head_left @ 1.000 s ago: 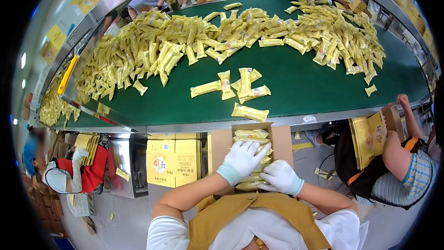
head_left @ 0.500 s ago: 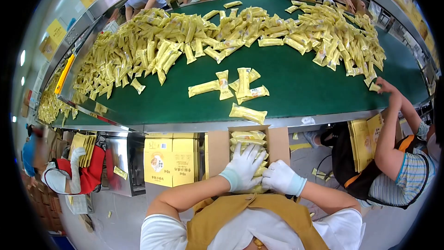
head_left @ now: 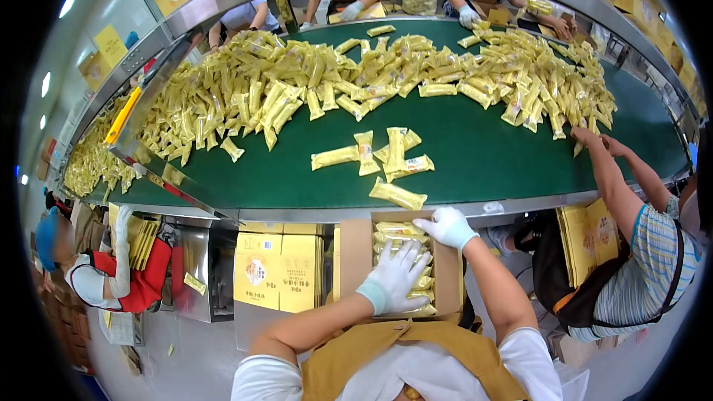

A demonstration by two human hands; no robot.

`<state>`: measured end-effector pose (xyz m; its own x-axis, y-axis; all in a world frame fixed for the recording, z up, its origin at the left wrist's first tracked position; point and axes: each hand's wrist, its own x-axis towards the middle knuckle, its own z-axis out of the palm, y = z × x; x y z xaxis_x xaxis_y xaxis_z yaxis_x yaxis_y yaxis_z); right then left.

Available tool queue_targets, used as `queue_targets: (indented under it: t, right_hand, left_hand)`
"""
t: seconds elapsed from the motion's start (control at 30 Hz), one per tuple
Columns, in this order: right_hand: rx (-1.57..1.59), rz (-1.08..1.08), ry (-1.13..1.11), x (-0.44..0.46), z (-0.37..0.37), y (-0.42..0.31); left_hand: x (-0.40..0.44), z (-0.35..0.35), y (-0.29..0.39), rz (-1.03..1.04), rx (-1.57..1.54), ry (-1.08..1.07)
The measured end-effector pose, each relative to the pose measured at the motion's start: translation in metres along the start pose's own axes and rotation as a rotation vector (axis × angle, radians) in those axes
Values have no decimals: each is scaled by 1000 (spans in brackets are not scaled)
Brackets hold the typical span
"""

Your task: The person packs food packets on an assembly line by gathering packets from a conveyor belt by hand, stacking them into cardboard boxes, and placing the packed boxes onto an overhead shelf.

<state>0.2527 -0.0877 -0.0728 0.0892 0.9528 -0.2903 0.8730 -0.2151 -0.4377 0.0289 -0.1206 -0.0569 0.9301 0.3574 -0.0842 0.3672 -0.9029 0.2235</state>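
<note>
In front of me stands an open cardboard box [head_left: 448, 282] filled with a row of yellow wrapped snack packets [head_left: 423, 282]. My left hand [head_left: 397, 276], in a white glove, lies flat on these packets with its fingers spread. My right hand [head_left: 448, 228], also gloved, is over the box's far right corner. Its fingers stretch left over the packets at the far end, and I see nothing held in them. Just beyond the box, a single snack packet [head_left: 398, 194] lies at the near edge of the green conveyor belt [head_left: 297, 186].
A large heap of packets [head_left: 297, 74] spreads across the belt's far side. Flattened yellow cartons [head_left: 278, 271] stand left of the box. A co-worker in a striped shirt [head_left: 653, 260] reaches onto the belt at right; another in a red apron [head_left: 148, 275] is at left.
My right hand has moved from the box's near end to its far right corner. My left hand stays on the packets. The co-worker at right now has both hands at the heap.
</note>
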Motion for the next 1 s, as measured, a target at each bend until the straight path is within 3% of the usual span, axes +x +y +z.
queue_targets:
  t: [0.17, 0.23, 0.33, 0.37, 0.43, 0.47, 0.5, 0.53, 0.57, 0.63, 0.67, 0.73, 0.8, 0.9, 0.97, 1.0]
  right_hand:
    - [161, -390, 423, -52, -2, 8]
    - [203, -364, 567, -74, -9, 13]
    - [369, -191, 767, -94, -8, 39]
    - [408, -86, 827, -94, -7, 52]
    - [317, 149, 874, -98, -22, 63]
    - [242, 221, 868, -96, -25, 71]
    - [167, 293, 861, -93, -26, 81]
    - [84, 327, 844, -88, -25, 91]
    - [43, 356, 808, -85, -29, 91]
    - [-43, 417, 734, -79, -40, 86]
    - [-21, 363, 752, -78, -47, 77]
    - [147, 232, 758, -79, -53, 68]
    - [308, 108, 792, -77, -65, 62]
    - [564, -58, 860, -83, -87, 43]
    - [538, -104, 838, -82, -130, 26]
    - [464, -253, 856, -68, -149, 40]
  left_hand:
    - [-29, -15, -6, 70, -456, 424]
    - [-46, -16, -16, -25, -498, 815]
    - [-57, -2, -33, -398, -535, 1103]
    - [-57, 12, -44, -498, -673, 1067]
    - [-57, 67, -70, -610, -903, 779]
    - [-52, 101, -73, -530, -981, 709]
    - [-46, 97, -58, -536, -956, 433]
    - [-37, 112, -55, -436, -1163, 193]
    - [-25, 112, -36, -414, -1280, 188]
    - [5, 115, -9, -320, -1238, 279]
    - [23, 120, -6, -251, -1075, 374]
    - [43, 126, -16, -178, -1088, 533]
    - [64, 123, -44, -160, -1439, 675]
    - [57, -10, -51, -122, -943, 942]
    - [63, -60, -85, -42, -634, 1019]
    - [71, -90, -102, 1, -515, 1066]
